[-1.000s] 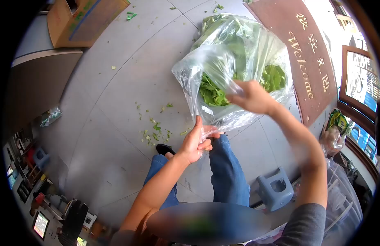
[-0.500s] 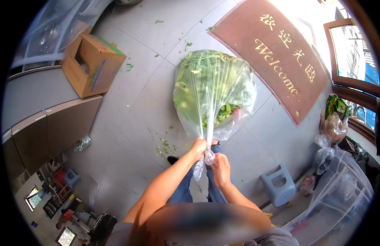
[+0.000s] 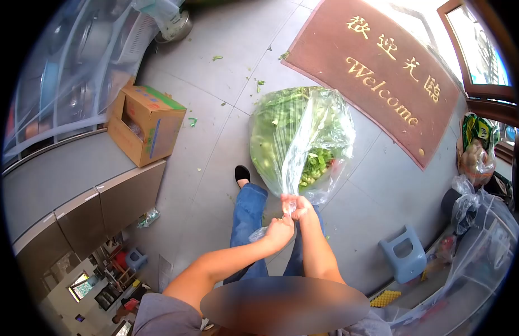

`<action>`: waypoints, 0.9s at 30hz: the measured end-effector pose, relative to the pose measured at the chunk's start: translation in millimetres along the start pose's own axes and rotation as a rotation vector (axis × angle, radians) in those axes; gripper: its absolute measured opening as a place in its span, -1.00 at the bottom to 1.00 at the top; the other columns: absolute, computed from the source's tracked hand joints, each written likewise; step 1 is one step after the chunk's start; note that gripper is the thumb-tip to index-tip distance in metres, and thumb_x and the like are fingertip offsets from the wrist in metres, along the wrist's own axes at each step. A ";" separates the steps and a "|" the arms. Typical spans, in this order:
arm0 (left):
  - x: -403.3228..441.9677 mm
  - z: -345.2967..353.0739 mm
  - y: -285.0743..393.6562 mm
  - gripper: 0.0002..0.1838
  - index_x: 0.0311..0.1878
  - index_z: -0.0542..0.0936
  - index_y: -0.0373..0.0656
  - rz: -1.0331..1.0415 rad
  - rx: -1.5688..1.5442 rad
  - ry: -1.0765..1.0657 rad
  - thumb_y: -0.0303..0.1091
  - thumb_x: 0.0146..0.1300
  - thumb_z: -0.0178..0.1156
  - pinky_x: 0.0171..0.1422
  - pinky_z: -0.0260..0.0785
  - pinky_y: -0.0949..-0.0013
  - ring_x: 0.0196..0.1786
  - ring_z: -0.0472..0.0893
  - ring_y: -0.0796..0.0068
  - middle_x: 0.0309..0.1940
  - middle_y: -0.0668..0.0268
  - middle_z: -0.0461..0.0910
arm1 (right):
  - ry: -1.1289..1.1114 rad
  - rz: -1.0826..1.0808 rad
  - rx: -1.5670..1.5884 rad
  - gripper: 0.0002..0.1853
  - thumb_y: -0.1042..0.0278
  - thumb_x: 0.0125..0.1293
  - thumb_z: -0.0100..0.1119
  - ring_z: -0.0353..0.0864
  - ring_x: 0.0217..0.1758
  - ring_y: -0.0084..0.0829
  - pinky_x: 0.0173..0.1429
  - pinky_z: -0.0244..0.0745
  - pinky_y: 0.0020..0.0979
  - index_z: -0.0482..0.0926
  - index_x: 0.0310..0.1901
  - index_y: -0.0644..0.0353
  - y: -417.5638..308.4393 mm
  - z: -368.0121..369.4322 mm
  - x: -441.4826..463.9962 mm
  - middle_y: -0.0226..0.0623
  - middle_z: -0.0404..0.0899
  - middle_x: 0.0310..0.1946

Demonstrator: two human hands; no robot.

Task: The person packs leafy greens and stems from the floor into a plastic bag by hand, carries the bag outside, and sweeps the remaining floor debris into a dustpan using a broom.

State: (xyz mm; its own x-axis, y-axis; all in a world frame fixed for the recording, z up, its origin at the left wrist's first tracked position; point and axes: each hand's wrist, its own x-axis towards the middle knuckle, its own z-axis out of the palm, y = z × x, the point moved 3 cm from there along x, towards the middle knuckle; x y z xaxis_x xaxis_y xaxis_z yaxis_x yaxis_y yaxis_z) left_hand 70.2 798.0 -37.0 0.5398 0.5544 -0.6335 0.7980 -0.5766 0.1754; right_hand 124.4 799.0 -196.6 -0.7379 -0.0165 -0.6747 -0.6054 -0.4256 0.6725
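A large clear plastic bag full of leafy green vegetables stands on the floor in front of me. Its neck is gathered into a tight twist at the near side. My right hand is closed around the twisted neck, close to the filled part. Just below it, my left hand grips the neck's tail, with loose plastic poking out at its left. My two hands touch or nearly touch. The exact finger positions on the plastic are partly hidden.
A brown welcome mat lies beyond the bag. At left, a cardboard box sits on a grey counter. A blue stool stands at right, near a plastic-covered rack. Green scraps dot the tiles.
My right hand has moved up onto the bag's neck, while my left hand has shifted down to the tail. My left foot has stepped forward beside the bag. The camera view has shifted.
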 end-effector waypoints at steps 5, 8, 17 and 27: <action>-42.6 -33.1 -20.8 -0.72 -0.02 0.46 -0.17 0.166 -1.151 -0.185 -0.38 0.18 0.01 0.09 0.31 0.20 0.05 0.42 0.00 0.17 0.01 0.21 | 0.194 -0.425 0.258 -0.54 0.06 0.30 -0.19 -0.10 -0.83 -0.66 -0.76 -0.20 -0.59 0.30 -0.52 0.37 -33.6 66.7 -59.6 -0.58 0.01 -0.83; -78.3 -27.7 -110.0 -0.73 -0.04 0.47 -0.16 0.030 -1.051 0.087 -0.34 0.21 0.00 0.11 0.30 0.24 0.06 0.42 0.07 0.08 0.09 0.35 | 0.208 -0.525 0.176 -0.50 -0.04 0.34 -0.24 -0.14 -0.83 -0.68 -0.78 -0.23 -0.60 0.33 -0.52 0.28 12.2 101.5 -99.2 -0.62 -0.02 -0.83; -365.2 28.5 -532.2 -0.82 -0.31 0.52 -0.24 -1.241 -0.986 0.174 -0.45 0.09 -0.07 -0.63 0.19 0.38 -0.62 0.45 0.43 -0.59 0.24 0.46 | 0.079 -0.915 0.378 -0.68 0.51 0.23 -0.24 -0.22 -0.84 -0.73 -0.79 -0.31 -0.64 0.08 -0.68 0.04 68.1 205.4 -278.4 -0.66 -0.14 -0.84; -108.9 -262.4 -621.0 -0.71 -0.14 0.49 -0.21 -0.723 -1.345 0.503 -0.18 0.23 0.04 -0.39 0.33 0.52 -0.40 0.51 0.58 -0.36 0.34 0.51 | 0.153 -0.888 0.609 -0.67 0.49 0.20 -0.23 -0.23 -0.84 -0.69 -0.78 -0.29 -0.59 0.04 -0.69 0.03 135.7 241.4 -285.3 -0.64 -0.16 -0.85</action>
State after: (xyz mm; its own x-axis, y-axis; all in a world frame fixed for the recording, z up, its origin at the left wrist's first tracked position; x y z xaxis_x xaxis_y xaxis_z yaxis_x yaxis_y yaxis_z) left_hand -413.9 1253.2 120.8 -0.2243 0.7510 -0.6210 0.4106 0.6508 0.6387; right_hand 180.8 964.3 160.6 0.0556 -0.0551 -0.9969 -0.9819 0.1780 -0.0646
